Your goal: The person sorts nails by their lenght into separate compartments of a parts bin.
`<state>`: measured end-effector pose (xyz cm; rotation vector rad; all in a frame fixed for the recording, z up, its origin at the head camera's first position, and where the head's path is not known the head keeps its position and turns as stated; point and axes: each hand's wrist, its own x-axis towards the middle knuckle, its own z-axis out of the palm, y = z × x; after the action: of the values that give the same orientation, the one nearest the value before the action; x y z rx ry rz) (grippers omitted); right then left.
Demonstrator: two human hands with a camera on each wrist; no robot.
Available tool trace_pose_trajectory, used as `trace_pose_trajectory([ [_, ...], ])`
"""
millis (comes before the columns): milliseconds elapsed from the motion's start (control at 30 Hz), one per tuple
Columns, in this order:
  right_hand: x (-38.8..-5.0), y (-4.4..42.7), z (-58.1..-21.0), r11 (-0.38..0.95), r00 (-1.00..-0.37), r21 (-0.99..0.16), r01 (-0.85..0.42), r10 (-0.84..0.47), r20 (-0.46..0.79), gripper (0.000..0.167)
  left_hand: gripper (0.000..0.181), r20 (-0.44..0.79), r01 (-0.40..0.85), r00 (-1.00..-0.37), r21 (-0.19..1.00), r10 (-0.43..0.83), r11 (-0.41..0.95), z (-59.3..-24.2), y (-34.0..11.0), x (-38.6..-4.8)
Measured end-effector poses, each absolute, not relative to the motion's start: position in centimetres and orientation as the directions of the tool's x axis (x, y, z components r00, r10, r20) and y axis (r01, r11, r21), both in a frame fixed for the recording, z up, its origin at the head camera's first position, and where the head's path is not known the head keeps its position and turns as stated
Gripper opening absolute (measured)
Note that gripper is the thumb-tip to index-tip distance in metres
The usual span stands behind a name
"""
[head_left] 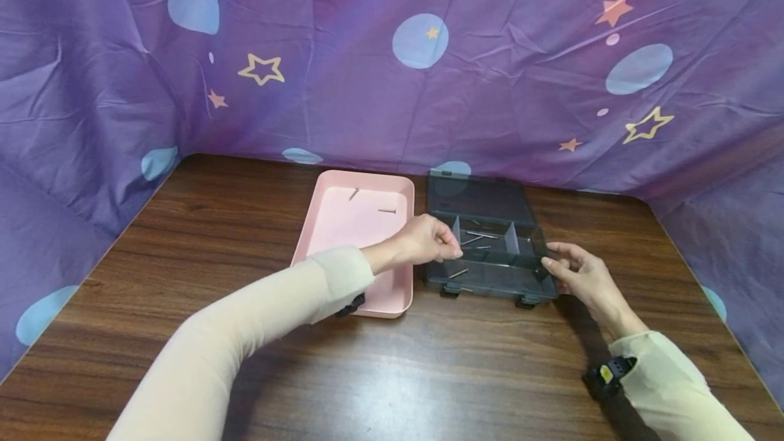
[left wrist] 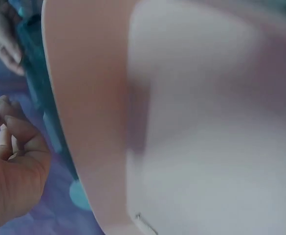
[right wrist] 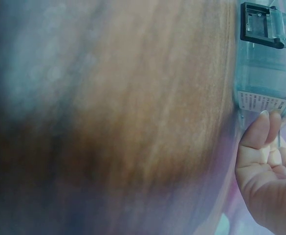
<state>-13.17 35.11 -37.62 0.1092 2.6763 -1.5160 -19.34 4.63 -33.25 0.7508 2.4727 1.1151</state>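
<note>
A dark see-through compartment box (head_left: 490, 279) lies on the table with its lid (head_left: 480, 199) laid back. Several screws (head_left: 480, 234) lie in its middle compartment, and one screw (head_left: 458, 273) is in the front part. My left hand (head_left: 429, 240) hovers above the box's left side, thumb and fingertips brought together; nothing shows between them. My right hand (head_left: 582, 274) grips the box's right edge, with the thumb at the front corner. In the right wrist view, that hand (right wrist: 270, 166) is beside a latch (right wrist: 262, 25) and a printed label (right wrist: 261, 101).
Left of the box stands a pink tray (head_left: 305, 237), partly under my left forearm. Two screws (head_left: 387, 210) can be seen at its far end. The brown wooden table (head_left: 490, 373) is bordered by a purple cloth (head_left: 367, 87) with stars and blue spots.
</note>
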Motion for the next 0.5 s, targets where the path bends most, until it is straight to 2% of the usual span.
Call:
trace_pose_trajectory([
  [500,-13.1,35.0,-37.7,0.504,-0.997,-0.86,0.075,0.03,-0.07,0.056,0.018,-0.053,0.157,-0.935,0.825,0.35,0.543,-32.4,-0.8,-24.0],
])
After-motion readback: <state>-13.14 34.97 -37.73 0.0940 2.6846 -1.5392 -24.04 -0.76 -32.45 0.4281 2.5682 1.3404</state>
